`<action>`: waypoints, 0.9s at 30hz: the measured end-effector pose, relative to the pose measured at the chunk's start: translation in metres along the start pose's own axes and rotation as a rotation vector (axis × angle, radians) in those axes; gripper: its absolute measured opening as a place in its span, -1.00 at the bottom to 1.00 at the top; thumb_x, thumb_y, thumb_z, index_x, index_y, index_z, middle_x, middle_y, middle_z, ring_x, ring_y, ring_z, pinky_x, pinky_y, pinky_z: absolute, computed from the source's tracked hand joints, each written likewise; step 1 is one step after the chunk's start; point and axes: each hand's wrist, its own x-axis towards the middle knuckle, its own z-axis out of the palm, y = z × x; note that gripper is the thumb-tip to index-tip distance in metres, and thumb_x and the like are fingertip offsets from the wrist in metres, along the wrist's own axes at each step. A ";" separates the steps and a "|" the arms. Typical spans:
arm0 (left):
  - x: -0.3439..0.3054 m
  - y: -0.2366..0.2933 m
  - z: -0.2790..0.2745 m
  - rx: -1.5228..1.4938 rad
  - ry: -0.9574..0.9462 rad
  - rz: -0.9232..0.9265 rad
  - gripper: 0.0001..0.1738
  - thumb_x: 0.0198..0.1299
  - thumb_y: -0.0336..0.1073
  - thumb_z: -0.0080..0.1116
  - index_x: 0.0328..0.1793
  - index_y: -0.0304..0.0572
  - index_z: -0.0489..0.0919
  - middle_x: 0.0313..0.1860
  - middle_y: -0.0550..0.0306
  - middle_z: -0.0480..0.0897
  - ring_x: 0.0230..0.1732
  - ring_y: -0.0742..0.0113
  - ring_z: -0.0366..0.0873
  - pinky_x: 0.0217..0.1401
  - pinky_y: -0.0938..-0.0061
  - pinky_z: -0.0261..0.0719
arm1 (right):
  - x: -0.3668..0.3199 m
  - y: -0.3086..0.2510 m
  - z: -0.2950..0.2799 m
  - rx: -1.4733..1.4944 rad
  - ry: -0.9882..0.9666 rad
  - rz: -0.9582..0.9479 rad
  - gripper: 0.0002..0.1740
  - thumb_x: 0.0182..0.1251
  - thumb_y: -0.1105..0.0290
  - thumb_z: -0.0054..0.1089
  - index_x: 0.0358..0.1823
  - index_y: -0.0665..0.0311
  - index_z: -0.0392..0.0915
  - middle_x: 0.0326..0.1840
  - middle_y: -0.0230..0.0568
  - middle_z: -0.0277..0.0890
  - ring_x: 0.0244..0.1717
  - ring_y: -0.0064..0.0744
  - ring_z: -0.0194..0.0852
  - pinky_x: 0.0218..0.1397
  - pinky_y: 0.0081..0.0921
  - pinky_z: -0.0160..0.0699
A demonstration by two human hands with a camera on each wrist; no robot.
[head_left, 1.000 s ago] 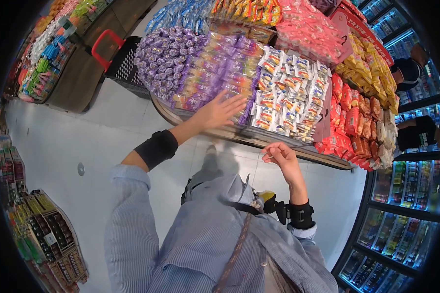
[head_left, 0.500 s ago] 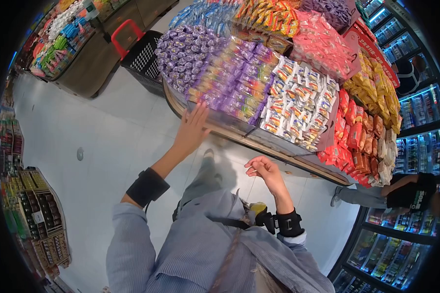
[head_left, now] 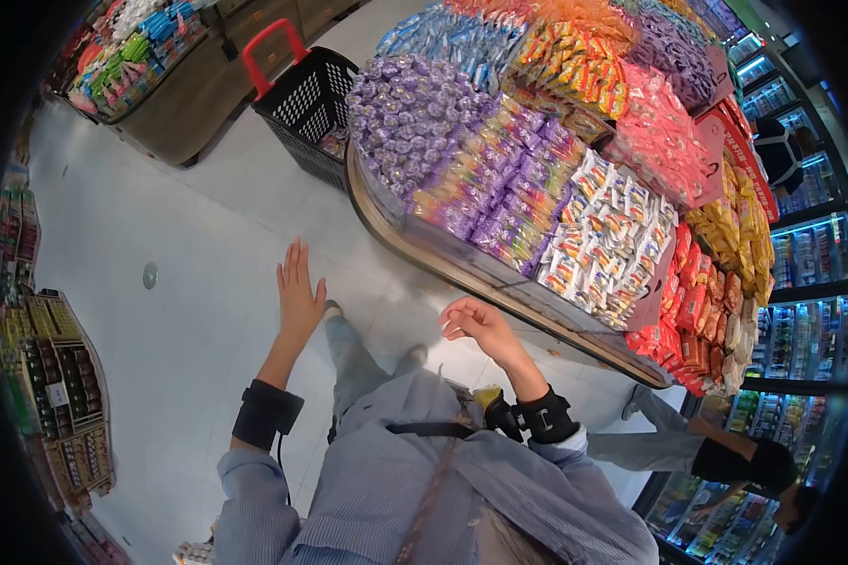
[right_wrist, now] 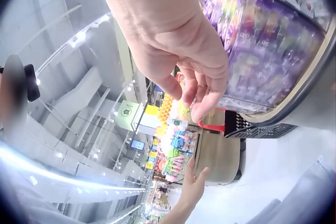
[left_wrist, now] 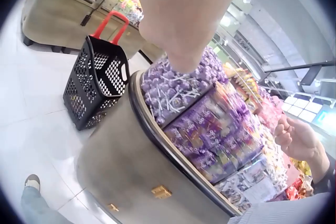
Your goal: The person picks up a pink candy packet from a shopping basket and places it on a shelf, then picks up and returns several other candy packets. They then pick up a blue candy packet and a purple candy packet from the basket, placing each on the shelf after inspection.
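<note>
My left hand (head_left: 299, 292) is held out flat with straight fingers above the white floor, left of the sweets display (head_left: 415, 235), touching nothing. In the left wrist view only its palm (left_wrist: 184, 19) shows, at the top. My right hand (head_left: 471, 320) hovers in front of the display's wooden rim with its fingers loosely curled and nothing in them; the right wrist view shows the right hand's fingertips (right_wrist: 202, 103) close to the thumb, empty. Purple wrapped sweets (head_left: 405, 113) and purple packets (head_left: 499, 198) fill the display's near side.
A black shopping basket with a red handle (head_left: 306, 99) stands on the floor at the display's far left end. Another person (head_left: 716, 457) bends by the drinks coolers (head_left: 801, 320) at right. Low shelves (head_left: 66, 395) line the left; another display (head_left: 132, 56) stands beyond.
My left hand has come off the purple packets and swung down and left, off the display, to hang over the floor. The right hand has barely moved.
</note>
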 end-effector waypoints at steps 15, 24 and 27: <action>0.051 -0.235 -0.101 0.038 0.043 -0.157 -0.29 0.09 -0.47 -0.01 0.38 -0.32 0.01 0.40 -0.17 0.00 0.40 -0.07 -0.06 0.38 0.10 -0.05 | 0.244 -0.050 0.141 -0.045 -0.051 -0.065 -0.83 0.32 0.38 -0.04 -0.20 0.35 0.41 -0.28 -0.25 0.52 -0.37 -0.54 0.50 -0.26 -0.60 0.54; 0.083 -0.304 -0.123 -0.017 0.007 -0.237 -0.31 0.10 -0.46 -0.02 0.38 -0.31 0.01 0.39 -0.17 0.02 0.39 -0.08 -0.05 0.35 0.14 0.00 | 0.348 -0.068 0.167 -0.040 0.052 -0.011 -0.78 0.32 0.36 -0.05 -0.18 0.38 0.42 -0.23 -0.18 0.51 -0.31 -0.49 0.51 -0.21 -0.59 0.52; 0.103 -0.316 -0.124 -0.006 -0.011 -0.253 -0.31 0.11 -0.46 -0.02 0.38 -0.29 0.01 0.39 -0.16 0.02 0.38 -0.07 -0.03 0.34 0.14 0.02 | 0.383 -0.071 0.169 -0.027 0.076 -0.001 -0.78 0.31 0.37 -0.06 -0.18 0.39 0.43 -0.23 -0.18 0.52 -0.30 -0.46 0.52 -0.21 -0.57 0.52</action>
